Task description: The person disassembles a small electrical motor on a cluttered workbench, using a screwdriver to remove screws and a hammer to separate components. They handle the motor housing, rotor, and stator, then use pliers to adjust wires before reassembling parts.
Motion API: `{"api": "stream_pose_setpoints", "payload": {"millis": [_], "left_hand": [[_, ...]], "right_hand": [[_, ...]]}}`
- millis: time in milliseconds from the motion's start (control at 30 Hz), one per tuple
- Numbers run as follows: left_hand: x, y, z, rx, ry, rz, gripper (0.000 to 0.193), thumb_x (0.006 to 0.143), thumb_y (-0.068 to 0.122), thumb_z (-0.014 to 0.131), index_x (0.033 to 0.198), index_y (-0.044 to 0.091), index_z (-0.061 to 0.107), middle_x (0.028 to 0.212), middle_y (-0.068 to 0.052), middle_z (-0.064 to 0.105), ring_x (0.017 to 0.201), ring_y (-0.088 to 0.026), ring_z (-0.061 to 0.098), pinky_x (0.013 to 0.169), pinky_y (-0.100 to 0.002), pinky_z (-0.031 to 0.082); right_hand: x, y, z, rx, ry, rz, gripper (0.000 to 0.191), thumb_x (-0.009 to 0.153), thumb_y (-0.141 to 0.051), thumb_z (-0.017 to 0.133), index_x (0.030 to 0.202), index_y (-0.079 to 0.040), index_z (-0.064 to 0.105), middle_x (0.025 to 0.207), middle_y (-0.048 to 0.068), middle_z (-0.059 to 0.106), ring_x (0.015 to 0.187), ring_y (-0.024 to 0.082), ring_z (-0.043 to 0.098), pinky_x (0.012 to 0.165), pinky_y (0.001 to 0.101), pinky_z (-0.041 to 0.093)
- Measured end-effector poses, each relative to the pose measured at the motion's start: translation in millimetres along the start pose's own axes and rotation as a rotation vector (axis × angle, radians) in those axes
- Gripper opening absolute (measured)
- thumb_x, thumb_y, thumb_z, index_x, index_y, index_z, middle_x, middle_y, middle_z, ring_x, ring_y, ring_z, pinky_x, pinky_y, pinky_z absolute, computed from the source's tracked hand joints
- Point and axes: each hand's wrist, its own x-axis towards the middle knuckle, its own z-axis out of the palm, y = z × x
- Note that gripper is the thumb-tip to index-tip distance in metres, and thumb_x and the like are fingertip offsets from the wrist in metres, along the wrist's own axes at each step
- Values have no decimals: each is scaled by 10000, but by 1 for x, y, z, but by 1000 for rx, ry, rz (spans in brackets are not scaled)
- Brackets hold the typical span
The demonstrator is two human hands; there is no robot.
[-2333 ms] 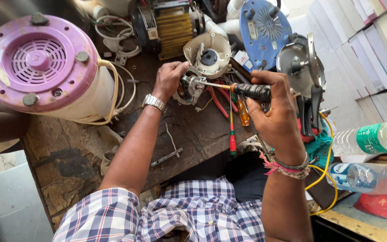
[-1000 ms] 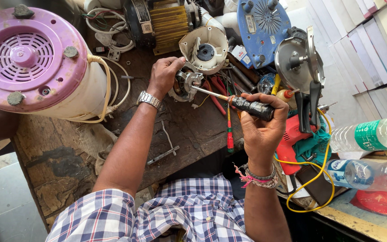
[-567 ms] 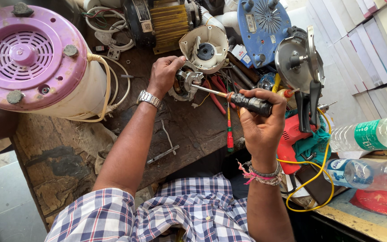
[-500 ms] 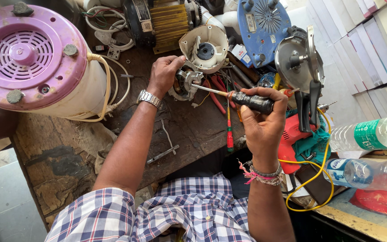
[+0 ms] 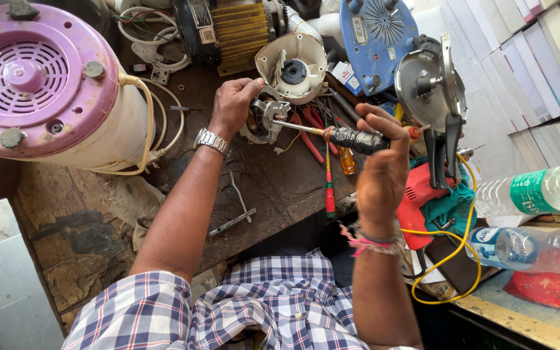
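Observation:
My left hand (image 5: 233, 104) grips a small metal motor part (image 5: 264, 120) on the worn wooden bench (image 5: 92, 220); a steel watch sits on that wrist. My right hand (image 5: 378, 170) is closed round the black taped handle of a screwdriver (image 5: 343, 136). Its shaft points left and the tip rests against the motor part. A white plastic housing (image 5: 293, 67) with a dark hub stands just behind the part.
A purple-topped white appliance base (image 5: 40, 84) with a cream cord fills the far left. A yellow-finned motor (image 5: 234, 29), a blue ribbed cover (image 5: 378, 35), a metal lid with black handle (image 5: 432, 97), loose screwdrivers (image 5: 329, 185), two plastic bottles (image 5: 539, 194) and a yellow wire (image 5: 455, 259) crowd the right.
My right hand with the screwdriver has dropped lower and settled its tip on the motor part. My left hand has stayed on the part throughout.

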Motion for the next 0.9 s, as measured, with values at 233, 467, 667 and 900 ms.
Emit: {"api": "stream_pose_setpoints", "payload": {"millis": [233,467,667,900], "left_hand": [[-5,5,-2,36,-7,-59,442,963,429,624,906,30,805,644,-35,643,596,-134,534,564,-342,395],[-12,12,-1,-48,-9,-68,421,949,414,637,923,21,787,658,1,648,623,-102,551,567,-322,423],[-15,12,1,-50,8,-79,410,945,400,648,917,11,772,658,-8,642,637,-112,562,586,-332,441],[-14,13,1,-42,50,-40,398,944,386,642,908,12,772,703,-3,704,665,-109,618,627,-316,481]], "right_hand": [[0,20,54,535,460,-29,223,1041,-277,561,1145,-81,577,831,59,539,879,203,561,992,489,557],[5,22,51,634,429,-52,279,1029,-291,576,861,-85,492,691,29,430,651,144,439,695,332,445],[4,25,57,567,387,-119,306,1025,-338,555,851,-102,466,601,21,377,531,131,364,550,307,391],[26,50,22,781,32,-198,337,1034,-378,547,809,-140,470,483,-29,388,428,95,379,456,294,380]]}}
